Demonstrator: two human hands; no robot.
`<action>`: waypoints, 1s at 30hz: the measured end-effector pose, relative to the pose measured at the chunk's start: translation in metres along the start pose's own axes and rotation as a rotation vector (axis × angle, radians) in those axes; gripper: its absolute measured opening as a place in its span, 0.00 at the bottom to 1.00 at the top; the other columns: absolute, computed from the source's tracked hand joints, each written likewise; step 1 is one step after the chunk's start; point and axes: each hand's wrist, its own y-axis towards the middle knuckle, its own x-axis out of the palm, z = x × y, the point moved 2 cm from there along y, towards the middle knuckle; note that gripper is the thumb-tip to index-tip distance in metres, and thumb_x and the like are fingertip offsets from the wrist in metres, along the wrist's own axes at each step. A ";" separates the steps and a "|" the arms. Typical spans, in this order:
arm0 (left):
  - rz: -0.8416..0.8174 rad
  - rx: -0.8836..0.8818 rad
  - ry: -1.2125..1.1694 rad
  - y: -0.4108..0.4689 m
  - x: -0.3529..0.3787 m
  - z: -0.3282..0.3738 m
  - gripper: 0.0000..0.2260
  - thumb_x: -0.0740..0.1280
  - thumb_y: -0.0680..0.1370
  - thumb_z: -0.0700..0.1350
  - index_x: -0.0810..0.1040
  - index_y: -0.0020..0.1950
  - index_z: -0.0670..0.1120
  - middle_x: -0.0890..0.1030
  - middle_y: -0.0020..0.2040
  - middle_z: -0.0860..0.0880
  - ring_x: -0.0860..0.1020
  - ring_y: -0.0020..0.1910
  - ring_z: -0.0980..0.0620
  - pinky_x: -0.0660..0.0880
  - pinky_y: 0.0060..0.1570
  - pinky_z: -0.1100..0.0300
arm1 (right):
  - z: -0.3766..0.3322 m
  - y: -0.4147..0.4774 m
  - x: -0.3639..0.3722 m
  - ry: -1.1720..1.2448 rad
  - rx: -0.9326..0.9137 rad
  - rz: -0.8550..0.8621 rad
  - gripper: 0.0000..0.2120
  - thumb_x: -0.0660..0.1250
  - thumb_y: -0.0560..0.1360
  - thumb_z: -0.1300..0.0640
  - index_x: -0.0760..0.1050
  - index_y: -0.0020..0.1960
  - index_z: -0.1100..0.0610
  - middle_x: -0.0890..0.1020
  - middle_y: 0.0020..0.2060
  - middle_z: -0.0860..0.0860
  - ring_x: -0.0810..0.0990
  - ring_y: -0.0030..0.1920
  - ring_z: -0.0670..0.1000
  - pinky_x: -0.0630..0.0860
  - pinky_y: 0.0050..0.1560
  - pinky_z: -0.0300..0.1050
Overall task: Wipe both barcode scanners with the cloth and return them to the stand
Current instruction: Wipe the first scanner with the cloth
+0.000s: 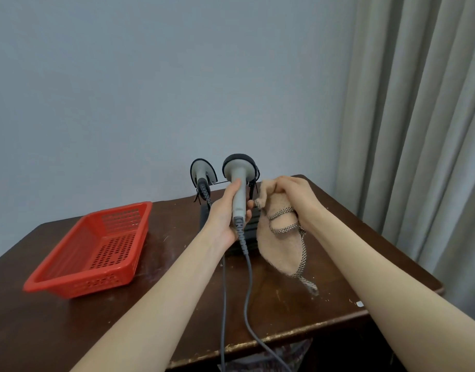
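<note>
Hands are up over the brown table (284, 318). The left hand (225, 218) is wrapped tight around the handle of a grey scanner (238, 181), holding it upright with its round head on top. Its grey cable (247, 291) hangs down past the table edge. The right hand (292, 194) is squeezing a tan cloth (279, 248), which dangles just beside the scanner. Behind, a second scanner (202, 173) sits on the dark stand (247, 232). A red basket (91, 248) rests off to the left.
</note>
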 end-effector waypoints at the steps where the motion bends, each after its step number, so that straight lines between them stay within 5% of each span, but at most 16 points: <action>1: -0.004 -0.006 -0.009 0.000 -0.001 0.001 0.14 0.68 0.76 0.51 0.77 0.50 0.39 0.80 0.34 0.46 0.78 0.30 0.53 0.77 0.27 0.63 | 0.001 0.001 -0.002 0.036 0.025 0.059 0.09 0.63 0.68 0.65 0.75 0.30 0.58 0.78 0.31 0.51 0.76 0.38 0.51 0.74 0.42 0.46; 3: -0.034 -0.022 -0.029 0.001 -0.001 0.001 0.16 0.64 0.78 0.50 0.77 0.53 0.37 0.82 0.39 0.45 0.80 0.35 0.51 0.80 0.32 0.59 | 0.002 0.002 -0.006 0.134 0.081 0.129 0.10 0.64 0.72 0.64 0.76 0.33 0.56 0.78 0.33 0.50 0.76 0.37 0.50 0.74 0.39 0.44; 7: -0.084 -0.019 -0.048 -0.003 -0.001 0.003 0.16 0.57 0.80 0.47 0.73 0.60 0.37 0.84 0.42 0.42 0.76 0.32 0.50 0.78 0.30 0.60 | 0.007 0.007 -0.012 0.302 0.182 0.162 0.03 0.67 0.74 0.63 0.79 0.43 0.60 0.82 0.40 0.56 0.81 0.41 0.55 0.78 0.50 0.53; 14: -0.118 -0.084 -0.100 -0.004 -0.003 0.000 0.20 0.61 0.78 0.58 0.76 0.51 0.40 0.78 0.35 0.47 0.70 0.25 0.55 0.67 0.19 0.67 | 0.004 0.009 -0.012 0.510 0.200 0.239 0.05 0.67 0.77 0.59 0.75 0.45 0.60 0.81 0.42 0.55 0.81 0.40 0.53 0.80 0.48 0.52; 19: -0.194 -0.113 -0.155 -0.004 -0.008 -0.008 0.20 0.65 0.76 0.54 0.77 0.60 0.41 0.82 0.43 0.47 0.76 0.30 0.55 0.77 0.26 0.64 | -0.005 0.010 -0.002 0.403 0.066 0.164 0.03 0.67 0.77 0.60 0.77 0.44 0.55 0.81 0.44 0.55 0.81 0.42 0.53 0.79 0.51 0.54; 24: -0.143 -0.087 -0.079 -0.003 -0.004 -0.005 0.14 0.58 0.80 0.47 0.77 0.54 0.39 0.81 0.39 0.44 0.77 0.35 0.51 0.80 0.35 0.57 | -0.016 0.008 0.009 0.252 -0.073 0.084 0.05 0.67 0.76 0.62 0.80 0.47 0.54 0.82 0.43 0.55 0.81 0.42 0.54 0.79 0.49 0.52; 30: -0.025 -0.056 0.016 0.000 -0.009 -0.012 0.24 0.63 0.76 0.62 0.79 0.43 0.39 0.79 0.31 0.48 0.75 0.25 0.54 0.75 0.25 0.63 | -0.017 0.012 0.002 0.099 -0.113 0.280 0.04 0.63 0.77 0.56 0.75 0.46 0.49 0.81 0.46 0.52 0.81 0.48 0.54 0.78 0.53 0.55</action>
